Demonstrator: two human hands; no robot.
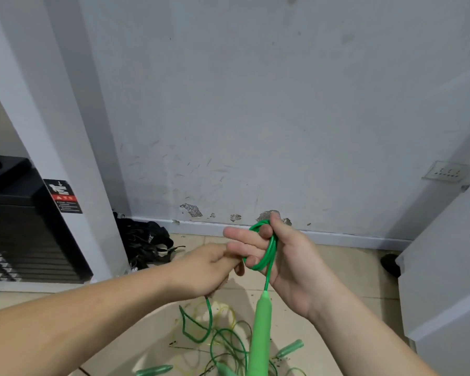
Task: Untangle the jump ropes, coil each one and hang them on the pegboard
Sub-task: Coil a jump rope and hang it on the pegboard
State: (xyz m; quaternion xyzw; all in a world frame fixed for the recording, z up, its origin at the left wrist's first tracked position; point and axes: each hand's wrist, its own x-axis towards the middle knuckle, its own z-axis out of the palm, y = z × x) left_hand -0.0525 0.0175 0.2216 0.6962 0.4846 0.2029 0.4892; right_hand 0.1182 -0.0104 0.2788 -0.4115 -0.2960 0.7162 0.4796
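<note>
Nearest, at the bottom edge, a long green handle [259, 335] hangs from the green jump rope [263, 248]. Under it lies a tangle of ropes [223, 343], green and pale yellow, spread on the tiled floor [337, 280] with two more green handles among the strands. Above the tangle the two hands meet. The right hand [280, 256] has the green jump rope wound in a small coil round its curled fingers, thumb on top and forefinger pointing left. The left hand [209, 270], fingers curled and touching the right hand's fingers, grips a strand of the same rope that drops from under its palm to the floor. Farther off, a heap of black straps [147, 245] lies against the baseboard on the left. Left of it stands a black weight stack [19, 234] bearing a warning label [63, 196] with a red band; its writing is too small to read. The far wall [255, 104] is scuffed and chipped low down, with a socket plate [445, 172] at the right.
</note>
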